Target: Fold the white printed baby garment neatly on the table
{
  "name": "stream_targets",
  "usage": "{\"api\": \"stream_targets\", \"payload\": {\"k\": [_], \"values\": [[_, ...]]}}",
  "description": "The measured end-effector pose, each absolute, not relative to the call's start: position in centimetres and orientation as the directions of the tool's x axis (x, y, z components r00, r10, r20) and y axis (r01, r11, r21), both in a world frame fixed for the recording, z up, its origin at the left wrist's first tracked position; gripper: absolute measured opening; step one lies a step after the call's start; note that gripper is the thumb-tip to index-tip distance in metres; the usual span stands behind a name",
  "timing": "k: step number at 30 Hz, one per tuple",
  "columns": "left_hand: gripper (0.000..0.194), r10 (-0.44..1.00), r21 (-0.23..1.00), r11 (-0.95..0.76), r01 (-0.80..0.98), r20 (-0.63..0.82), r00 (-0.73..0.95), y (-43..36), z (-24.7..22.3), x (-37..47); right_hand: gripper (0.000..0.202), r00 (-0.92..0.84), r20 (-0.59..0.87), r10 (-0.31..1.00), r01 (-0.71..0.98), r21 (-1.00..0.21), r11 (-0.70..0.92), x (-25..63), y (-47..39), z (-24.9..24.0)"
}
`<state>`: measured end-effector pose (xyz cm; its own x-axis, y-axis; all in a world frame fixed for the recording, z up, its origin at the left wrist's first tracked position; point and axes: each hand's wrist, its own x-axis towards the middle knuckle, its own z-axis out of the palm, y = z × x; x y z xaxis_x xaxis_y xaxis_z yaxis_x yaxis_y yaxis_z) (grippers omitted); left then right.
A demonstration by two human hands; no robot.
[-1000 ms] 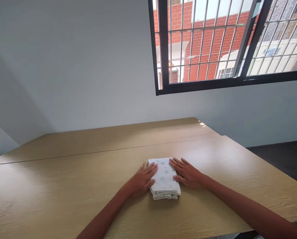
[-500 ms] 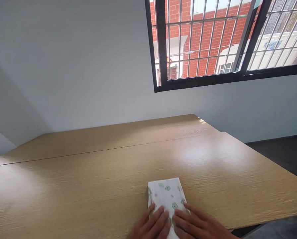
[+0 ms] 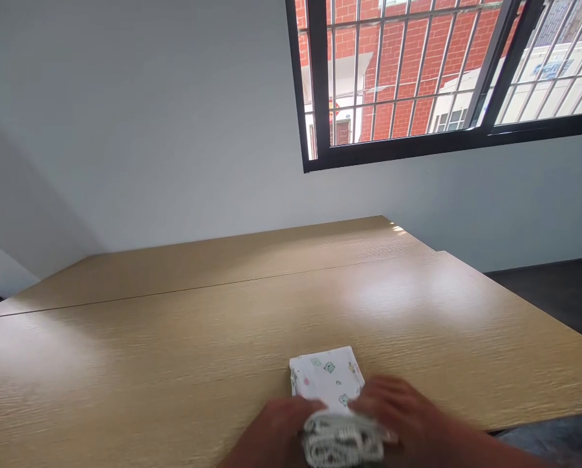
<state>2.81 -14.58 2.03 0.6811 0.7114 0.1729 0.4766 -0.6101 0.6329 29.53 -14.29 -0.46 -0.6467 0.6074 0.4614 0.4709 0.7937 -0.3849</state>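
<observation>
One white cloth (image 3: 326,377) with little pictures on it, folded on the tan surface (image 3: 174,364), bottom middle of the frame, near end curled up, left hand (image 3: 284,422) and right hand (image 3: 402,416), two in all, blurry, bent, clamped on that end from both sides, one window (image 3: 403,151) with bars, upper right.

Bare Hands and a Patch of Blue-Grey Fabric (image 3: 558,442)

The left hand (image 3: 281,426) and the right hand (image 3: 401,413) are both bare, with rounded knuckles and slightly bent outlines. Motion blur softens them, so nails and skin creases cannot be made out. The right forearm (image 3: 471,448) is bare too along the part in view, smooth-edged and slim. The blue-grey fabric, apparently clothing, looks dull and unevenly shaded, with lighter and darker patches; too little of it shows to tell which garment it is.
</observation>
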Motion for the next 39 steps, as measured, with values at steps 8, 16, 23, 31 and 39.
{"api": "stream_targets", "payload": {"k": [8, 16, 23, 31, 39], "values": [[0.039, 0.74, 0.829, -0.274, 0.488, -0.142, 0.657, -6.5, 5.6, 3.3, 0.039, -0.635, 0.03, 0.772, 0.449, -0.798, 0.401, 28.7, -6.2, 3.2], [0.029, 0.758, 0.71, -0.422, 0.563, -0.064, 0.649, -3.9, 3.1, 3.3, 0.026, -0.621, 0.004, 0.784, 0.512, -0.755, 0.409, 28.1, -4.7, 1.5], [0.029, 0.824, 0.547, -0.564, 0.619, 0.328, 0.462, -3.2, 0.9, 4.0, 0.022, -0.417, 0.148, 0.897, 0.766, -0.473, 0.435, 27.6, -3.6, -0.1], [0.058, 0.62, 0.14, -0.781, 0.608, 0.283, 0.732, -4.9, -0.1, 5.9, 0.035, -0.264, 0.406, 0.875, 0.733, -0.505, 0.455, 27.5, -1.6, 0.0], [0.055, 0.539, 0.183, -0.841, 0.509, 0.206, 0.817, -3.4, -0.2, 5.7, 0.071, -0.714, 0.371, 0.594, 0.52, -0.288, 0.804, 25.8, -4.2, -0.8]]}}
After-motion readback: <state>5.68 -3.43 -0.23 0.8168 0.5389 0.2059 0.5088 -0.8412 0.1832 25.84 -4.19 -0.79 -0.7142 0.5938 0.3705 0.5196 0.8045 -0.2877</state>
